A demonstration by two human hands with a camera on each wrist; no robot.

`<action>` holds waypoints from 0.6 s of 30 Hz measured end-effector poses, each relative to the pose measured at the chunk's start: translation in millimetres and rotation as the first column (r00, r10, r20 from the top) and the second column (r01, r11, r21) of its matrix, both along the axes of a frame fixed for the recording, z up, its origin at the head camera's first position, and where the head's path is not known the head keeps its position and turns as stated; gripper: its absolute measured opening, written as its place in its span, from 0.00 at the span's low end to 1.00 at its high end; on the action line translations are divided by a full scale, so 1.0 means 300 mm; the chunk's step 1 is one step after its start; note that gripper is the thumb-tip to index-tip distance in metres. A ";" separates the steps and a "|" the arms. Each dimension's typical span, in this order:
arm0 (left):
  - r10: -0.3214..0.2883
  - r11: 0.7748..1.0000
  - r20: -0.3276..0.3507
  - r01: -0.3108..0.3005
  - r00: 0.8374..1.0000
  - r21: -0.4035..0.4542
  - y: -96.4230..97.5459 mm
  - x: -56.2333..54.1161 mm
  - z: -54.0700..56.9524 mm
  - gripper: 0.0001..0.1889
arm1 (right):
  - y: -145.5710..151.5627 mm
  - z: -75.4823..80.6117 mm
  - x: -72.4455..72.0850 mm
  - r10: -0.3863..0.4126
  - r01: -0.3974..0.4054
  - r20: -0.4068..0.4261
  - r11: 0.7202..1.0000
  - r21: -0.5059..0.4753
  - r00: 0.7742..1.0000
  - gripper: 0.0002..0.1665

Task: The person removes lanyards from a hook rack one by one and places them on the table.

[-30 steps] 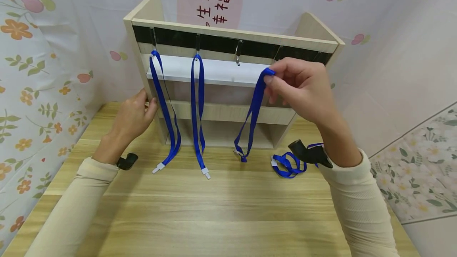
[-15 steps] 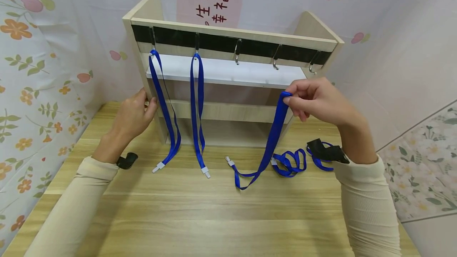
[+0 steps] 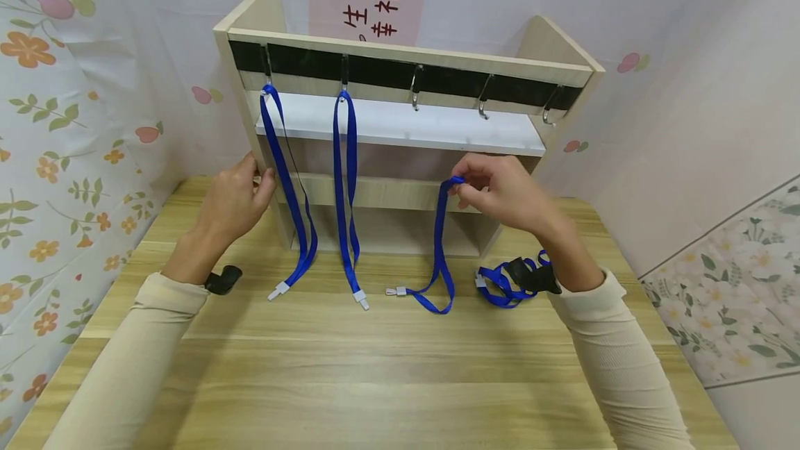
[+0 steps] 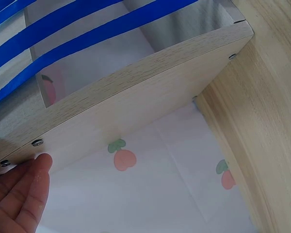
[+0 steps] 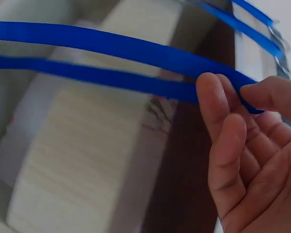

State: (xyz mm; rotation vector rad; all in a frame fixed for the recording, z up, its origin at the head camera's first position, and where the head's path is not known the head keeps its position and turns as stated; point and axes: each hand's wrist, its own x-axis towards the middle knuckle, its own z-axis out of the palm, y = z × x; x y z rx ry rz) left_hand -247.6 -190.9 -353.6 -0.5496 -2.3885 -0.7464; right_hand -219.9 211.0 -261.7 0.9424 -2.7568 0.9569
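Note:
A blue lanyard [image 3: 439, 235] is pinched between the thumb and fingers of my right hand [image 3: 503, 193]. Two strap lengths run from those fingers in the right wrist view; its clip end lies on the table. Two more blue lanyards, the leftmost lanyard [image 3: 289, 179] and its neighbour lanyard [image 3: 347, 179], hang from the first two hooks of a wooden shelf [image 3: 387, 193]. At the shelf's left side panel, my left hand [image 3: 234, 200] grips the edge, thumb at the front and fingertips against the outer face. The left wrist view shows only those fingers.
Three bare hooks, the middle hook [image 3: 415, 89], fourth hook [image 3: 484, 97] and rightmost hook [image 3: 550, 106], line the black strip. Coiled blue lanyards [image 3: 500, 287] lie on the table [image 3: 375, 380] at the right, partly hidden by the black wrist mount [image 3: 531, 275]. Patterned cloth [image 3: 62, 123] borders the left.
My right hand moves away from the hooks, first down and right, then left, still pinching the lanyard. The lanyard's lower end comes down onto the table. My left hand stays put.

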 end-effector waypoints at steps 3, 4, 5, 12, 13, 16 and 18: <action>0.001 1.000 0.002 -0.001 1.000 -0.001 0.000 -0.004 0.000 0.12 | -0.025 -0.037 0.001 0.062 -0.062 0.006 0.998 0.009 0.998 0.07; 0.002 1.000 0.002 -0.002 1.000 -0.001 0.000 -0.005 -0.001 0.12 | -0.031 -0.049 0.002 0.085 -0.086 0.026 0.996 0.010 0.996 0.07; 0.002 1.000 0.001 -0.002 1.000 -0.001 0.001 -0.006 -0.001 0.12 | -0.036 -0.062 0.004 0.109 -0.110 0.059 0.994 0.005 0.992 0.07; 0.000 1.000 -0.002 0.000 1.000 0.001 0.003 -0.009 -0.002 0.12 | -0.028 -0.143 0.018 0.248 -0.254 0.341 0.967 -0.029 0.907 0.09; 0.001 1.000 -0.004 -0.001 1.000 0.001 0.004 -0.008 -0.002 0.12 | -0.021 -0.154 0.020 0.259 -0.264 0.368 0.964 -0.036 0.893 0.08; 0.003 1.000 -0.009 -0.003 1.000 0.002 0.004 -0.007 0.000 0.12 | 0.000 -0.191 0.025 0.291 -0.294 0.412 0.954 -0.057 0.864 0.06; 0.003 1.000 -0.010 -0.003 1.000 0.002 0.005 -0.007 0.001 0.12 | 0.018 -0.219 0.026 0.318 -0.316 0.424 0.946 -0.078 0.848 0.06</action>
